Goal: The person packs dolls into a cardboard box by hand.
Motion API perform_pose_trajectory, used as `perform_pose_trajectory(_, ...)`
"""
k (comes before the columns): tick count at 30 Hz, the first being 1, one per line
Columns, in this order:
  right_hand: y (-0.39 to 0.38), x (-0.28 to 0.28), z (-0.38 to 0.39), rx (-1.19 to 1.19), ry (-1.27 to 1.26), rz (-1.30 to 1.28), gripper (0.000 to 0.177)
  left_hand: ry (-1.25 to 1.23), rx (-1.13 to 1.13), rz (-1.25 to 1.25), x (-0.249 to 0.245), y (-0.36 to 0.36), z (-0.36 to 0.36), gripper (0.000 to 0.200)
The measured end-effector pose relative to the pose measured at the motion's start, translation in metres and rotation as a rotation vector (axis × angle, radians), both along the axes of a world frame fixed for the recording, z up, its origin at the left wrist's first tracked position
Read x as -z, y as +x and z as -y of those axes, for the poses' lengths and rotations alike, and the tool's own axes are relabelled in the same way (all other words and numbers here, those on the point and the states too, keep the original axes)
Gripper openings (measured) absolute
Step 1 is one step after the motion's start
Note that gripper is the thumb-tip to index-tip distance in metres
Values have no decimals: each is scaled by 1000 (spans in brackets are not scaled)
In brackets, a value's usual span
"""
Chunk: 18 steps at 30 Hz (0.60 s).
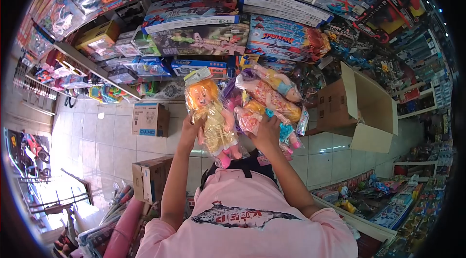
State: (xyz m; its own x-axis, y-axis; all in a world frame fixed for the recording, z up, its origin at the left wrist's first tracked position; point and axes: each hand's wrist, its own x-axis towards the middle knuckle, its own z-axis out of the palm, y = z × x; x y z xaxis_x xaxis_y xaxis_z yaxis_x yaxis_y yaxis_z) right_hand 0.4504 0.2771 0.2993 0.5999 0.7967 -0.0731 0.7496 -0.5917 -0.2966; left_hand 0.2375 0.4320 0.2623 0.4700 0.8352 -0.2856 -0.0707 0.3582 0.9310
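Left grip [193, 128]: its fingers are closed round one side of the yellow-haired doll [211, 122], pressing its clear bag; no wide gap shows.
Right grip [266, 134]: its fingers are curled over the doll bundle [272, 95], just right of the yellow-haired doll; the fingertips are partly lost among the wrappings, but it has hold.
Yellow-haired doll: in front of the person, above the tiled floor [116, 144], head away from the person and pink feet toward them, in a yellow dress.
Doll bundle: several dolls in clear plastic, overlapping and slanted; the exact count cannot be told.
Clear bag [224, 107]: wraps the yellow-haired doll, with a label at the head end.
Open carton [336, 100]: well to the right of the yellow-haired doll, beyond the bundle, flaps spread; its contents cannot be made out.
Printed carton [145, 118]: on the floor, left of the yellow-haired doll, marked OKYO; its contents are hidden.
Brown carton [153, 180]: left of the yellow-haired doll and nearer the person.
Boxed toys [286, 40]: stacked beyond the yellow-haired doll, one lettered Spiderman.
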Motion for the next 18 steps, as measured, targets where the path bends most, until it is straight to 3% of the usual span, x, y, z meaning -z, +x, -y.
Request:
perform_pose_trajectory(1, 1, 12, 2, 0, -32, 52, 80, -53, 13, -44, 11, -8, 1, 30)
perform_pose_trajectory(5, 5, 22, 1, -10, -63, 32, 78, -72, -71, -4, 24, -14, 13, 32)
perform_pose_trajectory(10, 4, 21, 1, -150, 71, -377, 81, -217, -29, 26, 41, -21, 17, 33)
perform_pose_trajectory(18, 49, -15, 31, 21, 347, -660, 64, -446, -67, 338, 56, 0, 16, 40)
